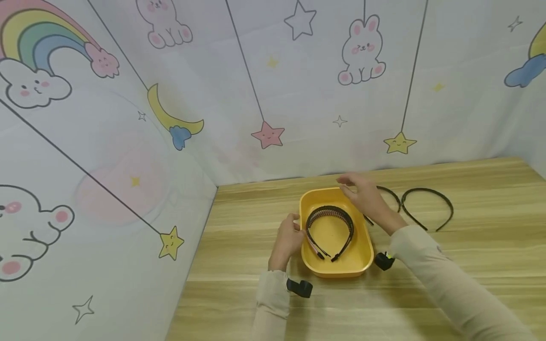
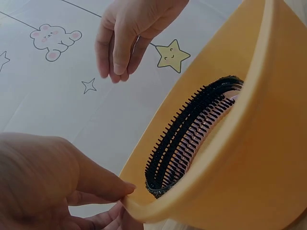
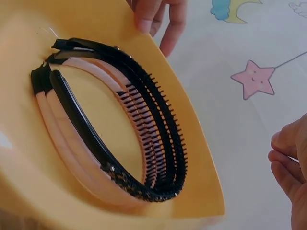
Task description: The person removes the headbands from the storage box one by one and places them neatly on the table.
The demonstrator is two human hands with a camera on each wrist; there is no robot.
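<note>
My left hand (image 1: 288,239) grips the left rim of a yellow plastic basin (image 1: 337,273), its thumb on the rim and fingers outside, as the left wrist view shows. Several headbands (image 1: 350,227) lie nested inside the basin. They are black with comb teeth, and pink inner bands (image 3: 86,177) show in the right wrist view. Over the basin's far right corner hovers my right hand (image 1: 362,192), fingers loosely bent, nothing between them. In the left wrist view the right hand (image 2: 132,36) is above the headbands.
Two thin black headbands lie on the wooden table (image 1: 482,265) right of the basin; one (image 1: 450,203) is in full view, the other (image 1: 394,194) is partly behind my right hand. A white cartoon-printed cloth (image 1: 324,156) stands behind the table and along its left.
</note>
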